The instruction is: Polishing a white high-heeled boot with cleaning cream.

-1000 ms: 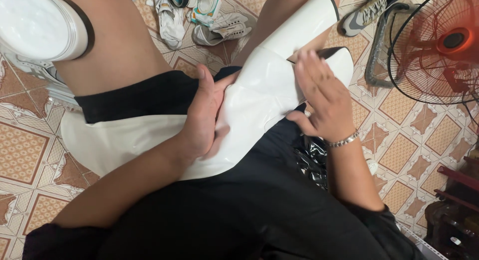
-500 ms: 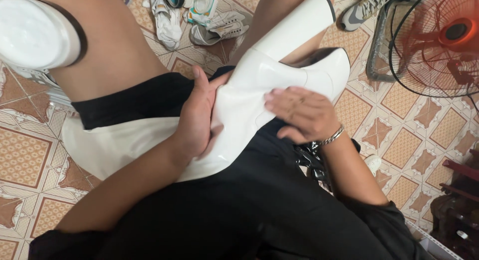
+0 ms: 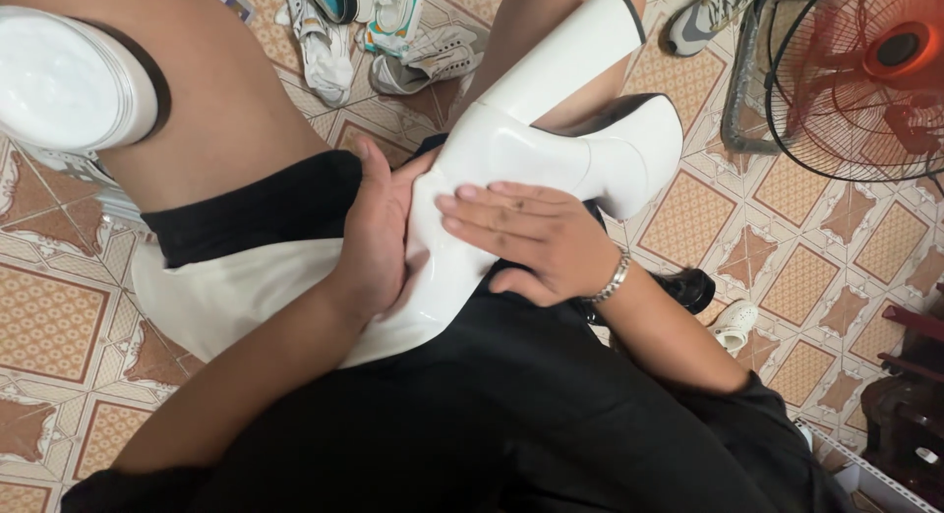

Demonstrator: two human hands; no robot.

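Both hands, left hand (image 3: 379,233) and right hand (image 3: 531,240), lie flat-fingered on the glossy white boot (image 3: 492,179), likely stiff and slippery, best gripped around its shaft.

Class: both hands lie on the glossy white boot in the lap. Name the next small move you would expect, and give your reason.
Probably the right hand slides along the white boot toward the heel: its fingers lie flat across the shaft, not gripping, while the left hand braces the boot's other side, steadying it.

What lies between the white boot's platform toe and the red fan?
In the head view, only bare patterned floor tile and the fan's grey tubular base separate the white boot from the red fan.
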